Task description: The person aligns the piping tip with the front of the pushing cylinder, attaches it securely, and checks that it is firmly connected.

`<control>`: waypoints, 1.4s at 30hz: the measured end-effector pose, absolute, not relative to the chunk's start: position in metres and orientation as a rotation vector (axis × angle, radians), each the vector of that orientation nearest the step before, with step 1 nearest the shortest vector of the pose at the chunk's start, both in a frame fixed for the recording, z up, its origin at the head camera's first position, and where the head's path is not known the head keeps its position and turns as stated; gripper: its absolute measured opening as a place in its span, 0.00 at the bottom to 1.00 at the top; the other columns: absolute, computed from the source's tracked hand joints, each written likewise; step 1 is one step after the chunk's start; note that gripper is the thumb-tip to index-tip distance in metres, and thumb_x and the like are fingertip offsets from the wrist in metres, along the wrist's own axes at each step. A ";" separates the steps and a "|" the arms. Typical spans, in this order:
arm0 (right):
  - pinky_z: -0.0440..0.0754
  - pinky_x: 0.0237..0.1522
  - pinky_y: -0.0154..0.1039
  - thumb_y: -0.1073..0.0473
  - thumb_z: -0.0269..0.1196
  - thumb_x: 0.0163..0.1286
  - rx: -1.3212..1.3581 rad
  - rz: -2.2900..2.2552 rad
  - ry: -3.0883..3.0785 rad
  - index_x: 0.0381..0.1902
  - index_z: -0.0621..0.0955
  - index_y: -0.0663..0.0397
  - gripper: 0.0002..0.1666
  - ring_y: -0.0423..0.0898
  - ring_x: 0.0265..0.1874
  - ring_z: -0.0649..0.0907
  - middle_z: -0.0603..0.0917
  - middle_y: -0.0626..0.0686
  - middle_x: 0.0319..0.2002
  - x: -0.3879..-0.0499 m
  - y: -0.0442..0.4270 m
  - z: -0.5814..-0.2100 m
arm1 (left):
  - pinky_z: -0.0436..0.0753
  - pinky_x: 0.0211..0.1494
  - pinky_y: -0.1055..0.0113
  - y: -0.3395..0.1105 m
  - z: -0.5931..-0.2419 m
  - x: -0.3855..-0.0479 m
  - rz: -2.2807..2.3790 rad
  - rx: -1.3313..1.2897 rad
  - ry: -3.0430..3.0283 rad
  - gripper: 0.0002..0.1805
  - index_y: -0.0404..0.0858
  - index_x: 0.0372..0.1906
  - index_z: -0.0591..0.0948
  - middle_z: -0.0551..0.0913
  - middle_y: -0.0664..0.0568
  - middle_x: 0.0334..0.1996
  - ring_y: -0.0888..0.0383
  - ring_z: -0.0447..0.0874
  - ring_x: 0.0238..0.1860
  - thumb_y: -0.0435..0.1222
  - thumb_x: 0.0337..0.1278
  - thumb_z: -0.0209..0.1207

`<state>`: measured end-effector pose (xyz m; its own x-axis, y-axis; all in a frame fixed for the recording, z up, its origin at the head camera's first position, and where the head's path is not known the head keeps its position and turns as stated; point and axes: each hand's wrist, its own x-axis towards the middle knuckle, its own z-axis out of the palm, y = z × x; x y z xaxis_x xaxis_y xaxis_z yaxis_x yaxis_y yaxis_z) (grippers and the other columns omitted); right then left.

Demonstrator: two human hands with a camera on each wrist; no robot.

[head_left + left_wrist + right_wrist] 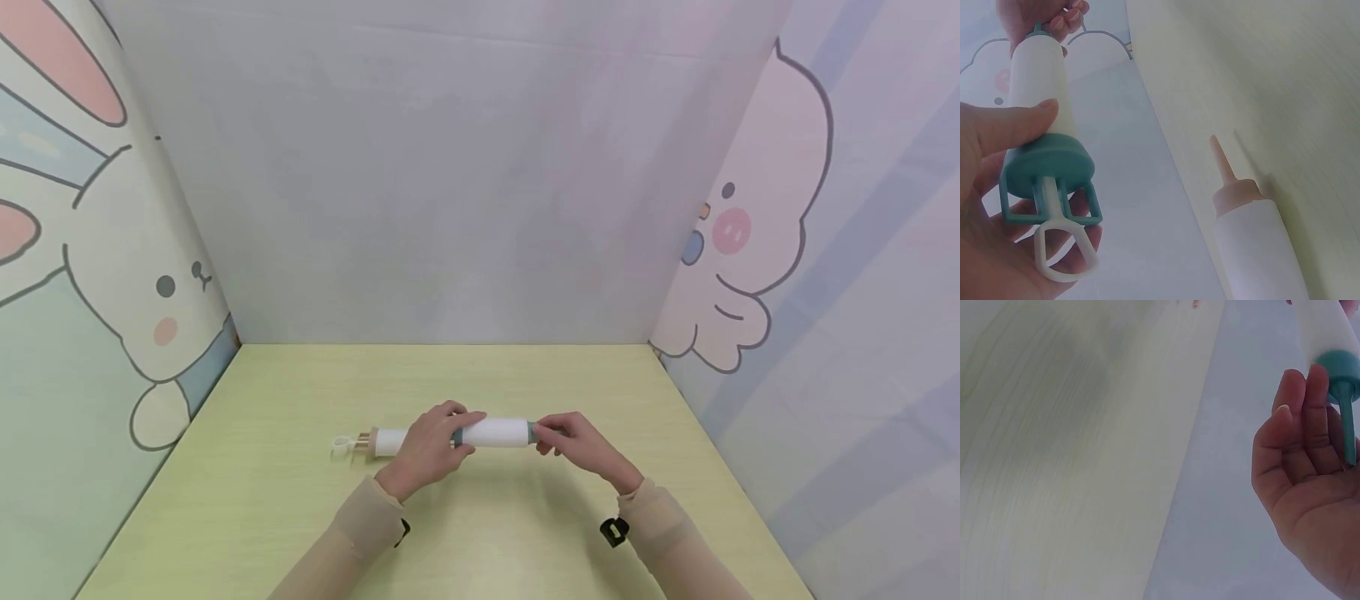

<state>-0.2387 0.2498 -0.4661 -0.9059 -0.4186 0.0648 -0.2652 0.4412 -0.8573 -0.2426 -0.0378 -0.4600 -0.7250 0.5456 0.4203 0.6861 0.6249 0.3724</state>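
Note:
My left hand [431, 443] grips the white barrel of a green-tipped piping syringe [495, 432] above the table. In the left wrist view, the thumb lies along the barrel of this syringe [1041, 81], by its green finger loops and white ring plunger. At the other end, my right hand [577, 442] has its fingers curled at the green cap, the narrow nozzle pointing toward the palm in the right wrist view. A second white syringe [390, 442] with a beige cap [1235, 195] and nozzle lies on the table, partly behind the left hand.
The pale yellow table [487, 533] meets a grey back wall [450, 183]. Side walls with cartoon animals stand left and right. The beige-capped syringe's white ring [342, 444] points left.

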 end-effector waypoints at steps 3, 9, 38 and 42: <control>0.81 0.33 0.48 0.58 0.55 0.74 -0.608 -1.457 2.548 0.45 0.82 0.66 0.15 0.47 0.29 0.83 0.84 0.54 0.31 -0.233 0.246 -0.457 | 0.78 0.42 0.58 -0.038 -0.460 -0.243 -0.754 -1.003 -2.574 0.26 0.45 0.57 0.80 0.77 0.50 0.46 0.54 0.77 0.42 0.38 0.47 0.71; 0.82 0.35 0.45 0.60 0.58 0.71 -0.588 -1.509 2.508 0.52 0.79 0.69 0.18 0.49 0.33 0.84 0.84 0.58 0.39 -0.224 0.237 -0.440 | 0.77 0.42 0.58 -0.038 -0.462 -0.244 -0.744 -1.005 -2.569 0.26 0.45 0.56 0.81 0.77 0.50 0.45 0.53 0.77 0.41 0.37 0.47 0.71; 0.81 0.32 0.44 0.61 0.54 0.74 -0.622 -1.499 2.573 0.45 0.82 0.65 0.14 0.46 0.30 0.84 0.85 0.53 0.34 -0.226 0.237 -0.443 | 0.77 0.42 0.58 -0.036 -0.462 -0.245 -0.737 -1.010 -2.568 0.27 0.47 0.56 0.80 0.77 0.50 0.46 0.53 0.77 0.42 0.38 0.47 0.71; 0.81 0.32 0.46 0.60 0.57 0.72 -0.602 -1.534 2.603 0.50 0.80 0.66 0.15 0.47 0.32 0.83 0.84 0.56 0.39 -0.225 0.237 -0.443 | 0.78 0.42 0.57 -0.036 -0.461 -0.246 -0.727 -1.011 -2.563 0.26 0.46 0.56 0.81 0.78 0.50 0.46 0.53 0.77 0.42 0.38 0.47 0.71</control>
<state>-0.2254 0.2372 -0.4429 -0.9217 -0.3605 0.1430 -0.2997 0.4282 -0.8526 -0.2456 -0.0363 -0.4608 -0.7114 0.5514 0.4359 0.6981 0.6261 0.3473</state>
